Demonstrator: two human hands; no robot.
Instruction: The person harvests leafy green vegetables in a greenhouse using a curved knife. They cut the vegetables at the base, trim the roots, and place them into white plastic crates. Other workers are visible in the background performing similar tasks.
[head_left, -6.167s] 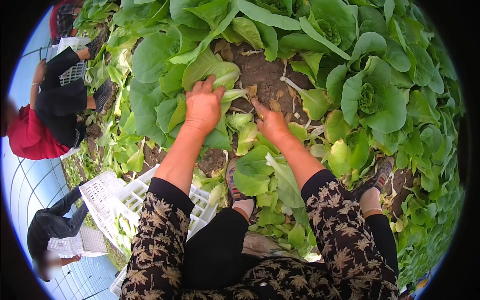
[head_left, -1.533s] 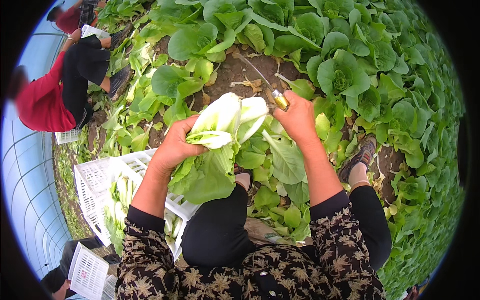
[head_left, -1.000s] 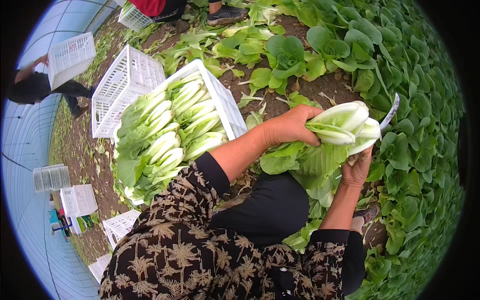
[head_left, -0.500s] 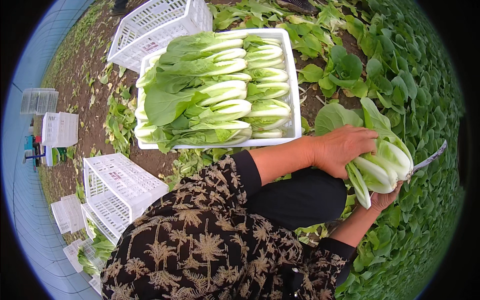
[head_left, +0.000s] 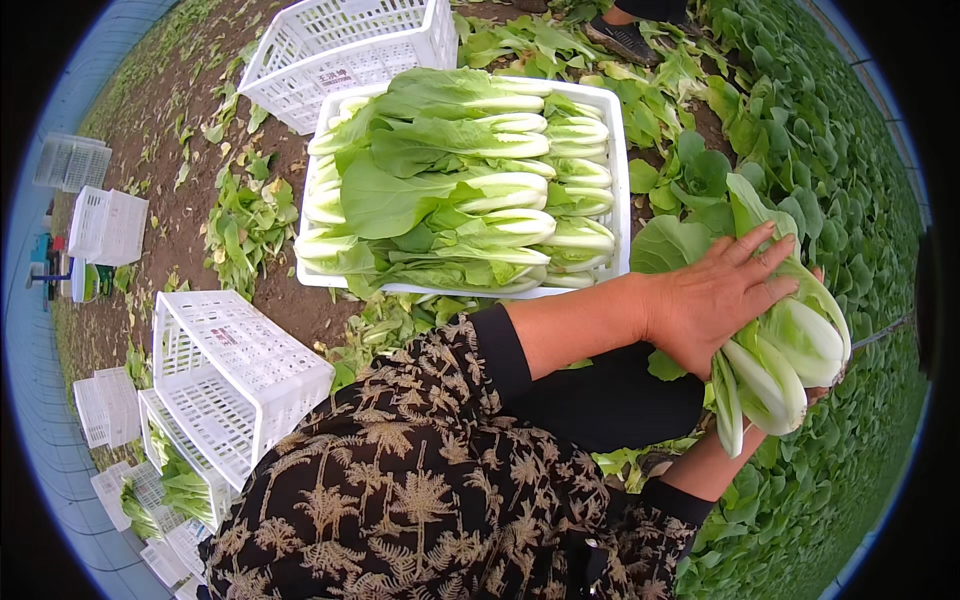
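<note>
Two heads of bok choy [head_left: 768,385], with white stalks and green leaves, are held together on the right side. Across their leaves lies my left hand [head_left: 712,300], its fingers somewhat spread over the top and its thumb side against the stalks. My right hand [head_left: 818,392] is beneath the heads and mostly hidden by them. Past the cut ends a narrow knife blade [head_left: 885,331] sticks out to the right; its handle is out of sight behind the bok choy. To the left, a white crate [head_left: 622,190] is filled with rows of bok choy.
A white slatted crate [head_left: 350,60] stands behind the full one. More crates [head_left: 245,375] line the left, some with greens inside. Loose leaves [head_left: 250,225] litter the soil. Dense growing greens [head_left: 850,480] cover the right. A person's shoe [head_left: 622,40] shows at the top.
My left fingers have uncurled and spread across the leaves. The bok choy has moved slightly right and nearer. The full crate appears farther right as the view shifts, and another person's shoe shows more fully.
</note>
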